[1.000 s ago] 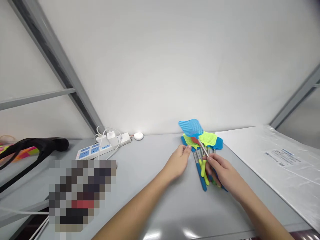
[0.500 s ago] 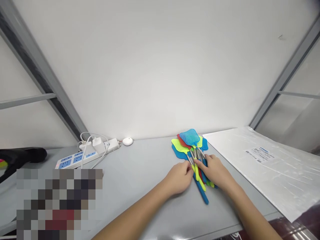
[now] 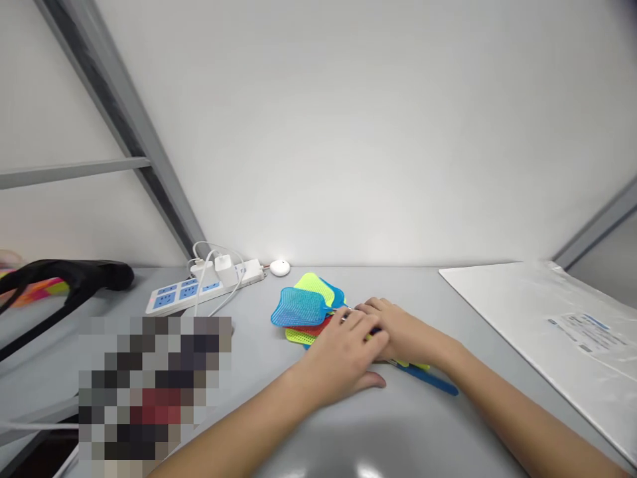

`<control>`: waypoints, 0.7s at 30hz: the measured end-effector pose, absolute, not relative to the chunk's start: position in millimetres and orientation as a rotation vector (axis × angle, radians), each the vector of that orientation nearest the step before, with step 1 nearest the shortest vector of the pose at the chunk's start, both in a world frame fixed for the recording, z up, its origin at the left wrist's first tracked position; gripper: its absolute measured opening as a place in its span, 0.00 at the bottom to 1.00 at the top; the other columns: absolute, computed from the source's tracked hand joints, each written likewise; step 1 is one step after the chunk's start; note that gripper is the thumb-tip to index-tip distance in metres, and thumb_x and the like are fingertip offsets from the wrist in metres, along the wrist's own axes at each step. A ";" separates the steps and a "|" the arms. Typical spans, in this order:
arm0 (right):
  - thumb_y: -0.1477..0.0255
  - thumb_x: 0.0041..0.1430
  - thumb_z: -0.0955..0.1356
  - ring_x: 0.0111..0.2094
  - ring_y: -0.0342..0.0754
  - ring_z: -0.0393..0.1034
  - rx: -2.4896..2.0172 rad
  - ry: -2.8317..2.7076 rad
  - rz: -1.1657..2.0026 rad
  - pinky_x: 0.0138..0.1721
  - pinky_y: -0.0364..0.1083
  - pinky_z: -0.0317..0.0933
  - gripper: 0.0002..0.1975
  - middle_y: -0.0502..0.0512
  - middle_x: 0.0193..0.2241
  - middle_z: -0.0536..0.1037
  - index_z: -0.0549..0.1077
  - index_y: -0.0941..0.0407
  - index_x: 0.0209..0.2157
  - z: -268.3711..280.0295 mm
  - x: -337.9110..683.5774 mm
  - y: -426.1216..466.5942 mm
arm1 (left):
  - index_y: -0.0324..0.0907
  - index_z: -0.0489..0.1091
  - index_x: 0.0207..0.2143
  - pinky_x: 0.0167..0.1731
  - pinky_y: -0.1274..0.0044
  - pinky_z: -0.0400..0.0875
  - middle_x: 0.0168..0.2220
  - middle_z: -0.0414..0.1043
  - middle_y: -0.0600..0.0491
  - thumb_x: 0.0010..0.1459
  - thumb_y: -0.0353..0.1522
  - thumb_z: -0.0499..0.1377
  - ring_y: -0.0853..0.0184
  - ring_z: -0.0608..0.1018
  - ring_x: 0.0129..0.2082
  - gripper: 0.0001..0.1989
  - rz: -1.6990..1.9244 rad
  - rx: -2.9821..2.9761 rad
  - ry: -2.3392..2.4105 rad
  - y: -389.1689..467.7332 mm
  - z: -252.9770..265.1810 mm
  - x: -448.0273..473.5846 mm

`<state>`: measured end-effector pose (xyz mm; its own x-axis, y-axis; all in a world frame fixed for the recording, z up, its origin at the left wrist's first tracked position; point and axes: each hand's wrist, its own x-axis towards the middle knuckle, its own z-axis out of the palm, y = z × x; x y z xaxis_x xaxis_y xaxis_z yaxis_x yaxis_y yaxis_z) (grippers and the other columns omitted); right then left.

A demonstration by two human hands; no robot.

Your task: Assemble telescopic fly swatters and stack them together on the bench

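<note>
A bundle of fly swatters lies slantwise on the grey table, heads to the left. On top is a blue fly swatter (image 3: 298,307); a yellow-green fly swatter (image 3: 316,285) and a red fly swatter (image 3: 312,329) show around it. My left hand (image 3: 346,350) rests across the metal shafts, fingers apart and thumb stretched out. Just to its right, my right hand (image 3: 401,330) curls over the handles, its fingertips partly hidden. A long blue handle (image 3: 432,380) sticks out below my right wrist. The shafts are mostly covered by both hands.
A white power strip (image 3: 172,299) with plugged chargers and cables stands at the back left, near a white round device (image 3: 279,267). A black curved object (image 3: 89,273) is at the far left. A white plastic package (image 3: 527,299) covers the right side.
The swatters have turned so their heads point left instead of to the back. My left hand has moved on top of the bundle. The view has shifted right.
</note>
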<state>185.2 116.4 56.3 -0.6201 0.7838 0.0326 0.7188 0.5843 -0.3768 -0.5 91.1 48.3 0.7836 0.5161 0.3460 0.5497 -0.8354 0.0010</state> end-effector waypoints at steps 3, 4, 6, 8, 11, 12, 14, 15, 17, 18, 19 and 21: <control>0.65 0.53 0.72 0.45 0.52 0.65 -1.181 -2.621 0.549 0.47 0.50 0.59 0.22 0.54 0.47 0.72 0.70 0.49 0.50 59.8 176.1 128.2 | 0.43 0.59 0.59 0.60 0.54 0.50 0.60 0.61 0.41 0.51 0.54 0.61 0.50 0.64 0.60 0.39 -0.467 -2.681 -1.163 98.1 41.8 -15.3; 0.62 0.54 0.71 0.45 0.53 0.66 -1.188 -2.613 0.547 0.47 0.51 0.59 0.22 0.54 0.47 0.72 0.69 0.49 0.51 59.4 176.6 130.5 | 0.43 0.57 0.61 0.61 0.52 0.48 0.62 0.60 0.39 0.52 0.54 0.60 0.50 0.62 0.61 0.41 -0.443 -2.630 -1.237 99.4 38.1 -18.2; 0.56 0.57 0.68 0.46 0.53 0.66 -1.219 -2.604 0.522 0.48 0.53 0.59 0.23 0.55 0.47 0.73 0.69 0.49 0.52 56.7 182.6 132.5 | 0.42 0.56 0.63 0.61 0.49 0.45 0.63 0.58 0.37 0.55 0.55 0.55 0.49 0.58 0.64 0.40 -0.399 -2.563 -1.352 100.8 30.6 -21.7; 0.53 0.60 0.65 0.46 0.54 0.67 -1.270 -2.592 0.472 0.48 0.53 0.60 0.24 0.57 0.49 0.73 0.69 0.50 0.53 53.4 192.7 132.3 | 0.42 0.58 0.62 0.60 0.47 0.43 0.64 0.58 0.37 0.57 0.56 0.52 0.48 0.56 0.65 0.39 -0.366 -2.546 -1.432 101.5 25.4 -23.2; 0.53 0.62 0.64 0.48 0.55 0.67 -1.314 -2.610 0.358 0.49 0.55 0.59 0.23 0.58 0.51 0.73 0.71 0.49 0.53 51.1 206.5 130.6 | 0.44 0.59 0.62 0.59 0.45 0.43 0.64 0.58 0.40 0.58 0.56 0.51 0.46 0.57 0.64 0.37 -0.346 -2.582 -1.470 102.2 24.5 -24.3; 0.54 0.63 0.63 0.49 0.55 0.67 -1.318 -2.624 0.330 0.50 0.56 0.59 0.22 0.58 0.51 0.74 0.71 0.49 0.54 51.2 209.3 130.0 | 0.45 0.59 0.62 0.59 0.45 0.44 0.64 0.58 0.41 0.58 0.56 0.51 0.46 0.58 0.64 0.36 -0.348 -2.597 -1.473 102.4 25.6 -24.6; 0.55 0.65 0.61 0.49 0.56 0.68 -1.333 -2.647 0.324 0.50 0.56 0.59 0.23 0.57 0.51 0.75 0.70 0.48 0.56 51.8 212.1 128.6 | 0.46 0.59 0.62 0.59 0.45 0.45 0.64 0.58 0.42 0.59 0.54 0.51 0.47 0.59 0.63 0.34 -0.352 -2.617 -1.483 102.6 28.6 -25.6; 0.55 0.65 0.61 0.50 0.56 0.68 -1.352 -2.649 0.340 0.50 0.57 0.60 0.24 0.57 0.52 0.74 0.68 0.48 0.58 51.9 212.5 127.9 | 0.46 0.59 0.62 0.59 0.45 0.45 0.64 0.58 0.43 0.59 0.53 0.51 0.47 0.59 0.62 0.34 -0.353 -2.619 -1.493 102.5 30.1 -26.2; 0.55 0.66 0.60 0.52 0.56 0.67 -1.415 -2.630 0.381 0.51 0.57 0.60 0.26 0.57 0.55 0.73 0.65 0.49 0.61 51.5 212.8 126.7 | 0.47 0.58 0.62 0.59 0.45 0.45 0.64 0.58 0.43 0.59 0.53 0.52 0.47 0.59 0.62 0.34 -0.353 -2.608 -1.515 102.3 32.8 -28.3; 0.54 0.65 0.59 0.53 0.57 0.66 -1.454 -2.612 0.399 0.52 0.57 0.60 0.27 0.57 0.56 0.71 0.63 0.49 0.62 51.1 213.3 126.3 | 0.47 0.57 0.63 0.59 0.46 0.45 0.65 0.57 0.43 0.59 0.52 0.53 0.46 0.59 0.62 0.34 -0.353 -2.597 -1.527 102.4 33.9 -30.0; 0.53 0.65 0.59 0.54 0.57 0.65 -1.492 -2.592 0.416 0.52 0.56 0.59 0.29 0.57 0.58 0.70 0.62 0.50 0.63 50.8 214.1 126.1 | 0.48 0.57 0.63 0.59 0.46 0.46 0.64 0.57 0.43 0.59 0.51 0.53 0.46 0.58 0.62 0.33 -0.353 -2.584 -1.538 102.7 35.0 -32.0; 0.50 0.62 0.61 0.54 0.59 0.65 -1.573 -2.550 0.457 0.52 0.57 0.60 0.33 0.59 0.58 0.69 0.61 0.50 0.64 51.2 217.4 126.8 | 0.48 0.56 0.63 0.59 0.47 0.48 0.64 0.58 0.44 0.59 0.48 0.54 0.46 0.59 0.62 0.32 -0.348 -2.558 -1.556 103.7 37.5 -37.2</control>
